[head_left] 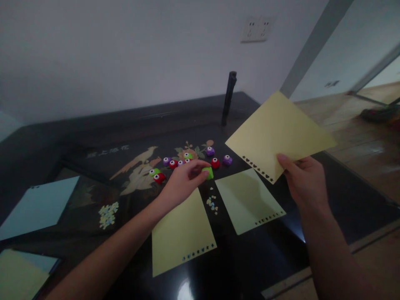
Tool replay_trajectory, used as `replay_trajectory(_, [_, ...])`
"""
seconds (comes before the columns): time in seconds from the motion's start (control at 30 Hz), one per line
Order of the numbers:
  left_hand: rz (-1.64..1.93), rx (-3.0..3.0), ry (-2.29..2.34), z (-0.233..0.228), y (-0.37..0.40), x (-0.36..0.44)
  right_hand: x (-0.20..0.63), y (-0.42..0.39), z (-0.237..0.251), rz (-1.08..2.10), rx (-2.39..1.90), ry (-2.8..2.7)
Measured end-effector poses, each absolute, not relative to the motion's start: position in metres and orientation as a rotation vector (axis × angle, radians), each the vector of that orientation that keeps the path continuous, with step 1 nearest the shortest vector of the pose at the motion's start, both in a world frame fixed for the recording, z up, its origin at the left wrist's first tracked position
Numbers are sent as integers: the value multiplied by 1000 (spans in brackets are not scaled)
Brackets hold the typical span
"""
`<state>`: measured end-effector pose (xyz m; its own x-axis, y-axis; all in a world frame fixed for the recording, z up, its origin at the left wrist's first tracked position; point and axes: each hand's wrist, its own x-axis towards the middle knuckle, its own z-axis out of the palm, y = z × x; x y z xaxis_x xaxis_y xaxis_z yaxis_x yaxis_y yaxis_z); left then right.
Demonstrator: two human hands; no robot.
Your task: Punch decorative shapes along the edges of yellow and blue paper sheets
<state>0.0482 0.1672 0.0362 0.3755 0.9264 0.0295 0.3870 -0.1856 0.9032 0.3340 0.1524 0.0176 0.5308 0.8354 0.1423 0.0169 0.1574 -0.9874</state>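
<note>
My right hand point(304, 179) grips a yellow sheet of paper point(278, 129) by its lower edge, thumb on top, raised above the table. Small star and heart holes run along one side of that sheet. My left hand point(187, 179) has its thumb and fingers around a green paper punch point(207, 173) near the middle of the table. Just right of it sits a red paper punch point(215, 163). Below my hands lie another yellow sheet point(184, 237) and a pale green sheet point(250, 200), both with a row of punched holes along the near edge.
More red, green and purple punches point(159, 178) cluster behind my left hand. Small paper cut-outs point(212, 203) lie between the sheets, with a bigger pile point(108, 215) at left. A light blue sheet point(40, 206) rests farther left. A dark upright post point(229, 98) stands at the back.
</note>
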Motion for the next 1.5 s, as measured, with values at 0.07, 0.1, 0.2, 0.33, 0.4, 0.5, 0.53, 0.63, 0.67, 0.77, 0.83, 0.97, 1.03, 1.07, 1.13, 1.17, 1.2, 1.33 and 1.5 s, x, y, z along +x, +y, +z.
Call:
replay_trajectory(0.07, [723, 1974, 1227, 37, 191, 59, 332, 153, 17, 744, -1282, -845])
replay_trajectory(0.1, [670, 2063, 1274, 37, 203, 65, 331, 153, 17, 761, -1286, -847])
replay_trajectory(0.2, [462, 2240, 1432, 31, 234, 81, 326, 152, 19, 777, -1370, -874])
replay_trajectory(0.33, [345, 2296, 1502, 22, 251, 87, 323, 150, 24, 796, -1435, -929])
replay_trajectory(0.4, [304, 2323, 1521, 17, 252, 86, 322, 149, 27, 796, -1424, -928])
replay_trajectory(0.5, [267, 2360, 1528, 12, 252, 86, 322, 147, 33, 777, -1435, -923])
replay_trajectory(0.53, [258, 2369, 1527, 10, 252, 87, 322, 146, 34, 771, -1445, -923])
replay_trajectory(0.63, [239, 2380, 1527, 5, 255, 90, 322, 145, 36, 773, -1450, -906])
replay_trajectory(0.67, [235, 2379, 1534, 4, 257, 92, 322, 145, 36, 777, -1444, -901])
replay_trajectory(0.77, [232, 2375, 1561, 2, 260, 96, 323, 146, 34, 778, -1423, -912])
replay_trajectory(0.83, [240, 2375, 1563, 2, 260, 98, 324, 146, 32, 783, -1419, -943])
replay_trajectory(0.97, [281, 2375, 1532, 5, 256, 99, 324, 149, 27, 845, -1392, -951])
replay_trajectory(1.03, [302, 2363, 1515, 7, 253, 97, 323, 151, 25, 886, -1358, -934])
replay_trajectory(1.07, [316, 2355, 1507, 9, 252, 95, 322, 152, 23, 903, -1343, -931])
replay_trajectory(1.13, [366, 2341, 1492, 13, 249, 91, 322, 153, 21, 930, -1313, -931])
replay_trajectory(1.17, [402, 2335, 1487, 16, 248, 88, 322, 154, 20, 940, -1299, -930])
replay_trajectory(1.2, [438, 2336, 1483, 19, 246, 86, 322, 153, 20, 958, -1290, -931])
replay_trajectory(1.33, [749, 2202, 1290, 39, 240, 78, 321, 150, 21, 1179, -1332, -973])
replay_trajectory(1.5, [898, 1751, 1057, 60, 224, 66, 314, 147, 25, 1424, -1392, -988])
